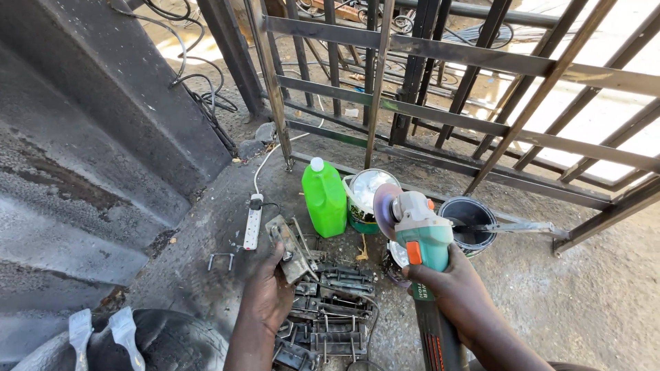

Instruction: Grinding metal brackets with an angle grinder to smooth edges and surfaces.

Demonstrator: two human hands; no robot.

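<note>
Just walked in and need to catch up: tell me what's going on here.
A person stands over a pile of metal latches on the ground. The right hand grips a teal angle grinder, disc raised and facing left. The left hand holds one latch up near the disc, not touching it. Behind them stand a green jug, two paint cans and a power strip, before a steel gate frame.

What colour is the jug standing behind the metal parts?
The jug is bright green with a white cap, shown clearly in the head view.
</note>
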